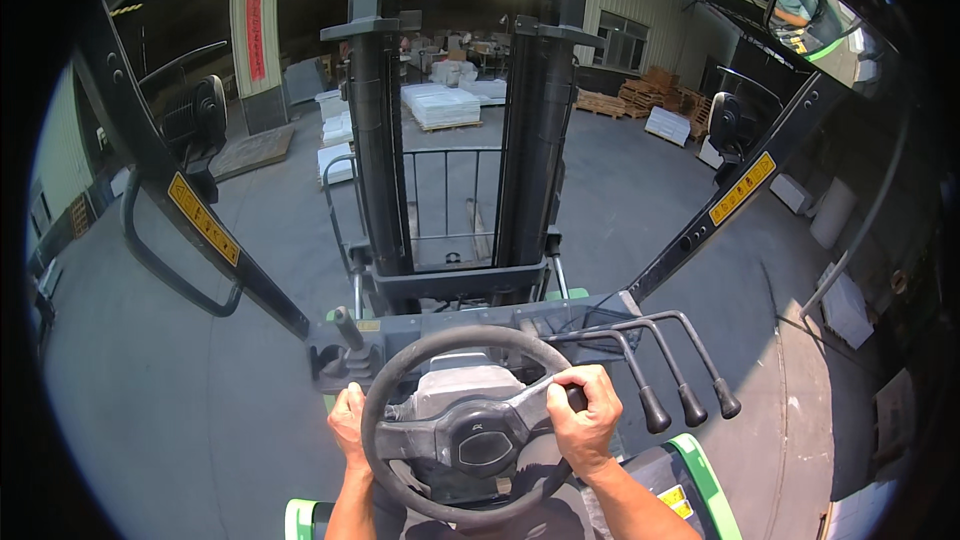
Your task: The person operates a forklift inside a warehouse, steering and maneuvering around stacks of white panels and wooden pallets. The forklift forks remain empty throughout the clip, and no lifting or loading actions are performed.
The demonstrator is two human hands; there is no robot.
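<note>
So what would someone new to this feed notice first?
Dead centre, the tall black steel forklift mast fills the view ahead. Below it, both hands grip the round black steering wheel: the left hand on its left rim, the right hand on its right. Three black-knobbed control levers stand just right.

Both bare forearms up from lower edge, roughly parallel. L hand [348, 424] lower, wrist straight, fingers curled out of sight behind what it grips, back of hand to camera. R hand [585, 418] higher, fingers [590, 385] wrapped tight, knuckles up, forearm angled in from lower right.
</note>
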